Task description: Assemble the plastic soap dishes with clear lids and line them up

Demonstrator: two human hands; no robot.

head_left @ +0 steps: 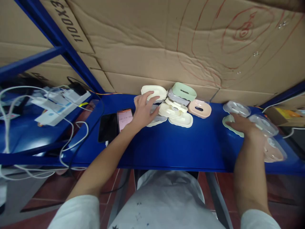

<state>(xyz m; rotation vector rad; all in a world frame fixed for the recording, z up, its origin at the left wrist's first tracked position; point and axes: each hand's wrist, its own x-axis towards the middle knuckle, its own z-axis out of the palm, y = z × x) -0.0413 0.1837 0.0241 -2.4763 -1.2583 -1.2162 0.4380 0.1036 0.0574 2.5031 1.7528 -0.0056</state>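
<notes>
My left hand (144, 109) lies with spread fingers on a pile of oval plastic dishes, touching a cream dish (154, 92) and a pale grey one (157, 120). In the pile are also a green dish (184, 91), a pink dish (199, 108) and more cream dishes (180, 120). My right hand (241, 124) rests flat on a light green dish (229, 122) at the right. Beside it lie clear oval lids (236, 108) and a further clear lid (263, 124); another pinkish piece (273, 151) sits by my wrist.
A blue metal shelf (171, 146) carries everything. Two phones (108, 127) lie left of my left hand, one with a lit screen (125, 118). White cables and chargers (59, 105) crowd the left. Cardboard sheets (190, 41) form the back wall.
</notes>
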